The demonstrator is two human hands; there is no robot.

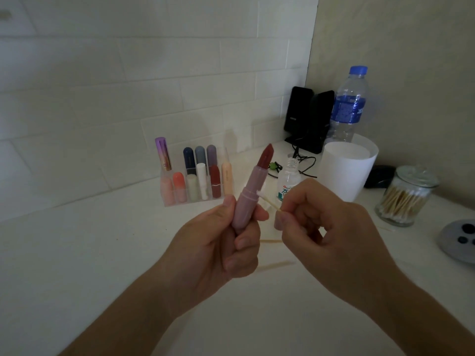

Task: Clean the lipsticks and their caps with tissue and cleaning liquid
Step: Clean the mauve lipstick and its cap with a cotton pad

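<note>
- L hand (226, 242) grips lipstick (250, 191) by base; long axis near upright, tip leaning right
- R hand (321, 222) pinches swab (268, 201); cotton tip touches lipstick mid-body from right

Bare left hand (221, 242) and right hand (326, 227) (forearms bare too).

"75" on small clear bottle (288, 181), speaker (295, 110) logo unreadable

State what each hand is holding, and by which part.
The left hand grips the open lipstick by its lower barrel; the right hand pinches a cotton swab by its stick.
</note>
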